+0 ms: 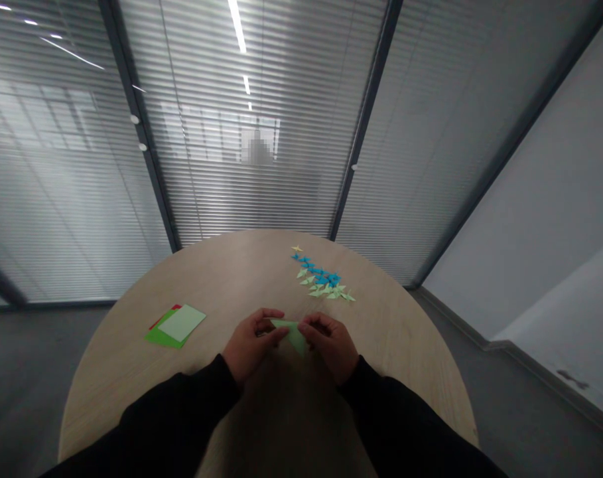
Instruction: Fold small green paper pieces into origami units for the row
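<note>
A piece of pale green paper (295, 337), folded to a triangular shape with one point toward me, is held between my two hands just over the table's near side. My left hand (253, 342) pinches its left corner between thumb and fingers. On the opposite side, my right hand (331, 342) grips the right corner, thumb and fingertips pressed together. Fingers hide both ends of the paper. Beyond my right hand lies a group of small folded paper figures: several pale green ones (327, 291), several blue ones (326, 275) and a yellow one (297, 248) farthest away.
The round wooden table (231, 279) fills the lower middle. At its left lie flat paper sheets: a pale green stack (182, 323) over bright green sheets (164, 339), with a red edge (162, 317) showing. Glass panels with blinds (261, 199) stand behind; a white wall (544, 252) rises at right.
</note>
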Action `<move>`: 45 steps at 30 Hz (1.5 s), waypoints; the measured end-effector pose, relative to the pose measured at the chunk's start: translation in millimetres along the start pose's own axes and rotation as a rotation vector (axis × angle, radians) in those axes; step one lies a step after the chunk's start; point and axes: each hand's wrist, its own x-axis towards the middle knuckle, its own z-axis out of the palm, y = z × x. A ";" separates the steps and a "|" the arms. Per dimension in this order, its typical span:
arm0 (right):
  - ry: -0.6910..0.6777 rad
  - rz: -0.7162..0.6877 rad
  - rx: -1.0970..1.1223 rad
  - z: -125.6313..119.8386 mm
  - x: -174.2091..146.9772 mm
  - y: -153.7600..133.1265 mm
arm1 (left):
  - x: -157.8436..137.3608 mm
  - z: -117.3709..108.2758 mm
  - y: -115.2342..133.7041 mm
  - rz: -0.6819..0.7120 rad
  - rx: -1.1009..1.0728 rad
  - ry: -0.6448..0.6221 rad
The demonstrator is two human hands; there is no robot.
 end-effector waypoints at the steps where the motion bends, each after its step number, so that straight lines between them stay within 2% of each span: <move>1: 0.005 -0.006 0.004 0.7 -0.3 0.2 | 0.9 -0.4 -1.0 -0.003 -0.039 0.033; 6: -0.038 -0.026 -0.015 3.1 -2.2 0.7 | 0.2 1.7 -1.3 -0.016 -0.194 0.123; 18: -0.046 -0.009 -0.064 3.8 -2.7 -2.9 | -1.4 7.5 -4.6 -0.097 -0.440 0.172; 28: -0.044 0.026 -0.069 7.4 -6.1 -9.3 | 1.6 2.7 -7.1 -0.080 -0.417 0.225; 35: -0.007 0.034 0.000 10.2 -5.1 -11.2 | -2.5 7.4 -0.1 -0.042 -0.293 0.118; 37: -0.015 0.029 -0.012 10.8 -5.2 -10.3 | -2.3 6.3 0.7 -0.018 -0.230 0.159; 41: -0.025 0.012 -0.017 13.0 -5.8 -8.9 | 1.1 1.4 1.3 0.030 -0.194 0.320; 45: 0.041 0.001 0.042 15.1 -4.9 -5.3 | 3.0 0.0 3.2 0.050 -0.123 0.346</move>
